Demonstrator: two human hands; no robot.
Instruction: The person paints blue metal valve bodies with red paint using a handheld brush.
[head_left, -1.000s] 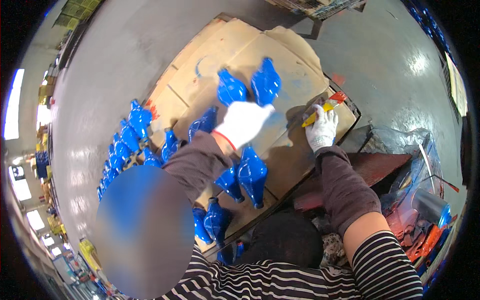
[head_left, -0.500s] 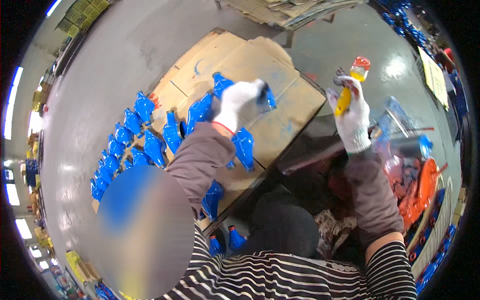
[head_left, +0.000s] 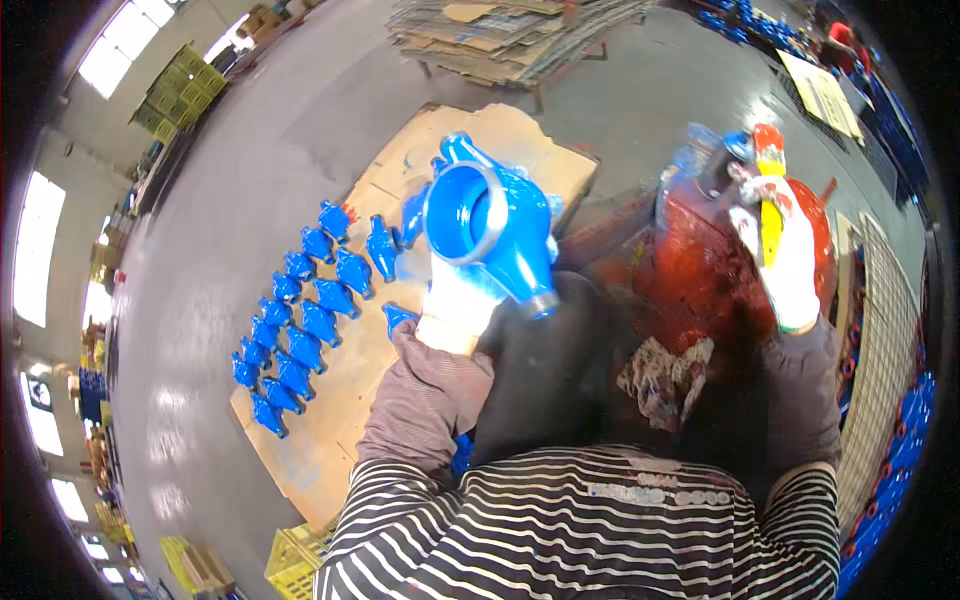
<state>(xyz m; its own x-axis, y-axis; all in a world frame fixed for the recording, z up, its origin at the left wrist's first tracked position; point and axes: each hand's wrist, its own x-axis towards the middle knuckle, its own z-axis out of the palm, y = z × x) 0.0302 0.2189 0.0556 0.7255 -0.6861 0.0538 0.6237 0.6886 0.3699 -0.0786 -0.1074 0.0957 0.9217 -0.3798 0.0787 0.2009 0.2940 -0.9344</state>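
Holding a blue casting up close, brush raised over a red drum

Gripping from below, the left hand (head_left: pixel 460 300), in a white glove, is wrapped around a blue casting (head_left: pixel 492 232) and lifts it near the camera, just left of centre. The casting's round open mouth, ringed with a bare grey rim, faces up toward the lens; a short spout juts from its top at about 11 o'clock.

At 2 o'clock the right hand (head_left: pixel 785 260), also gloved in white, is closed on a brush (head_left: pixel 768 190) with a yellow handle and an orange-red tip pointing up. The brush sits over a red drum (head_left: pixel 700 270) smeared with paint. A stained rag (head_left: pixel 665 380) lies at the drum's foot, near the dark lap between the two sleeves.

Farther out, at 9 o'clock, a cardboard sheet (head_left: pixel 330 440) on the grey floor bears rows of small blue castings (head_left: pixel 300 320), set close together in lines. At 12 o'clock a stack of flattened cardboard (head_left: pixel 510 35) rests on a low rack.
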